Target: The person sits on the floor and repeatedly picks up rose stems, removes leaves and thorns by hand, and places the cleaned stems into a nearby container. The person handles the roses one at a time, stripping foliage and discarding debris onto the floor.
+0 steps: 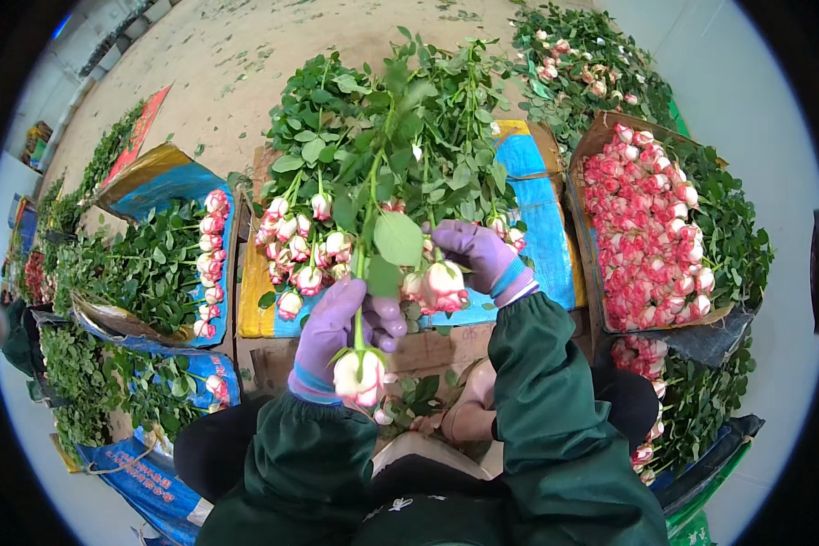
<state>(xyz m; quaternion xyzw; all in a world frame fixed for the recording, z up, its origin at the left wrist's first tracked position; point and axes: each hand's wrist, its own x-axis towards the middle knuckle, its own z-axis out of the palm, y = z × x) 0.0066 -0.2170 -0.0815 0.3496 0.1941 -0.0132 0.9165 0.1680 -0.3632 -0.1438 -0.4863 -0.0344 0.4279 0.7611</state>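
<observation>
My left hand (345, 327), in a purple glove, holds a white rose with pink edges (360, 377) by its stem just above the bloom. The bloom hangs toward me, and its long leafy stem (374, 181) points away over the pile. To the right, my gloved right hand (478, 256) has its fingers closed at the stem of another pink-edged rose (443, 285); leaves partly hide the fingertips. Beneath both hands lies a heap of cut roses (297, 235), blooms toward me, on a blue and yellow woven sheet (539, 205).
A wrapped stack of pink-white roses (641, 225) stands at right. At left, a lined holder (228, 273) carries a row of roses (211, 263). More foliage (594, 68) lies at the far right. Fallen leaves (423, 392) lie near my feet. A person (17, 341) is at the left edge.
</observation>
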